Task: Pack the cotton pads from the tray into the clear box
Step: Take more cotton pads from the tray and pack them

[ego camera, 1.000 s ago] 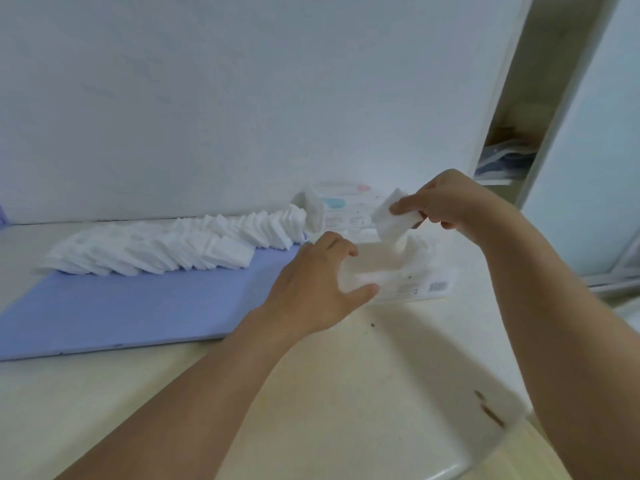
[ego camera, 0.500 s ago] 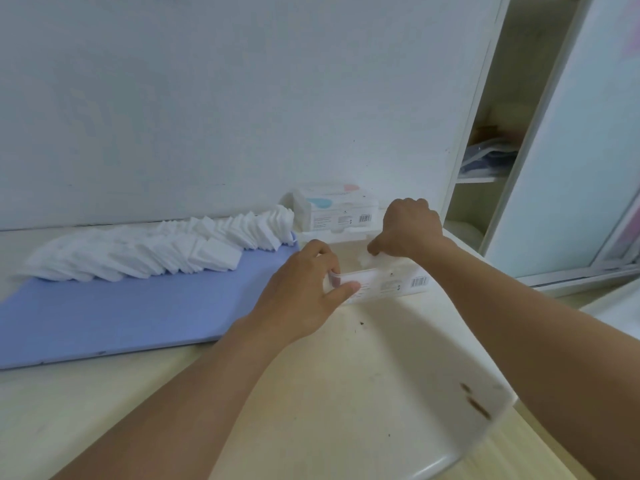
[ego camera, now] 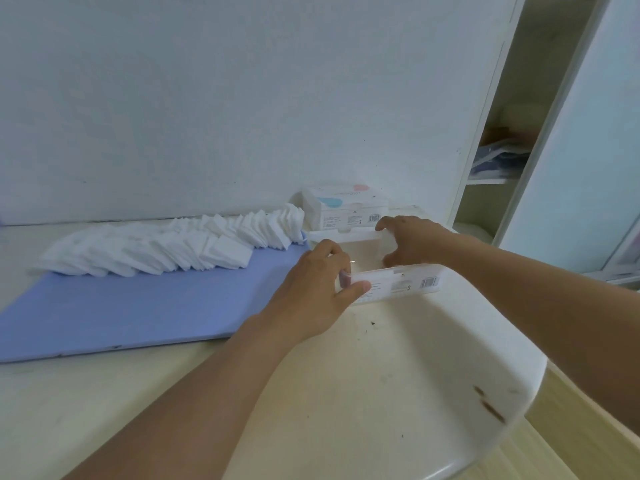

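Head view: the cotton pads (ego camera: 156, 249) are mostly left unpacked, fanned in a long row on the blue tray (ego camera: 138, 303), well to the left of both grips. Just beside the tray, the clear box (ego camera: 394, 282) is pinched at its near left corner by the left hand (ego camera: 318, 289), thumb on the front wall. Inside the box, a few pads (hard to count) are pressed by the curled right hand (ego camera: 412, 240). Behind that hand a sealed pad carton (ego camera: 346, 209) is seen.

tray (ego camera: 121, 306) cut off left, shelf contents (ego camera: 502, 157) blurred
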A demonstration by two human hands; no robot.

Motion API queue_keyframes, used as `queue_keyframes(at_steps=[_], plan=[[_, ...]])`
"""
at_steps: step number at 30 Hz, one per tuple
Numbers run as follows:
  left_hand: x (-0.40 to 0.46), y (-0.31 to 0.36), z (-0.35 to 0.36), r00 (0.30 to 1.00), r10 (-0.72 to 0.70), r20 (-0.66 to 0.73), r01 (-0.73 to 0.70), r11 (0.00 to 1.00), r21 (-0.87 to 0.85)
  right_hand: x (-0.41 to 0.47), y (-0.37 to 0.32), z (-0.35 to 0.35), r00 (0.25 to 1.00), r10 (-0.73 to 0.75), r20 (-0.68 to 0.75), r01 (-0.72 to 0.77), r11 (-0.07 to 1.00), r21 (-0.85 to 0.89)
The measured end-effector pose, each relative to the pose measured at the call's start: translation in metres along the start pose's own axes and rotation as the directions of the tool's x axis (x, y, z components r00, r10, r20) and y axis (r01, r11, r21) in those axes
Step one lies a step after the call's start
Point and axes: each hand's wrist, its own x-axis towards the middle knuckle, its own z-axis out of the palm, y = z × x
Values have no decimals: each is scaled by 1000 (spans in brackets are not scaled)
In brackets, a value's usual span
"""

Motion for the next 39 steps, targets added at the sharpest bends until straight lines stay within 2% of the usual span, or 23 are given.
queue_keyframes(at_steps=[6, 8, 9, 11, 13, 14, 16, 19, 22, 28, 31, 32, 35, 39], plan=[[-2, -2, 1, 1000, 1, 7, -1, 1000, -10, 6, -4, -8, 998, 1, 64, -5, 998, 70], [-4, -1, -2, 999, -30, 18, 31, 998, -54, -3, -11, -30, 998, 28, -57, -19, 988, 155], [-4, 0, -5, 998, -59, 2, 59, 993, -103, -9, -19, -43, 987, 40, -157, 1, 967, 254], [-4, 2, -15, 989, -125, -78, 106, 972, -212, -27, -43, -66, 919, 113, -377, 100, 859, 502], [-3, -4, -37, 961, -207, -184, 159, 957, -244, -45, -81, -79, 836, 187, -516, 245, 715, 655], [-1, -8, -49, 937, -260, -235, 209, 953, -219, -52, -99, -81, 825, 183, -535, 302, 657, 691], [-4, -26, -86, 853, -400, -335, 366, 917, -160, -60, -145, -78, 872, 65, -485, 356, 595, 721], [-18, -59, -135, 732, -538, -419, 527, 836, -153, -57, -201, -50, 938, -121, -324, 310, 710, 633], [-49, -83, -150, 708, -558, -433, 554, 819, -150, -48, -239, -16, 949, -178, -260, 293, 802, 520], [-83, -118, -135, 796, -470, -381, 488, 871, -53, -13, -268, 22, 955, -189, -227, 251, 924, 287], [-82, -116, -130, 895, -407, -185, 432, 894, 123, 0, -263, 24, 940, -235, -246, 295, 924, 245], [-82, -116, -128, 909, -400, -120, 417, 890, 186, 3, -260, 25, 939, -243, -244, 301, 923, 239], [-78, -119, -123, 908, -416, -53, 411, 857, 311, 9, -251, 29, 948, -225, -223, 281, 922, 265], [-72, -122, -121, 906, -420, -58, 417, 856, 306, 10, -245, 31, 945, -228, -236, 285, 926, 248]])
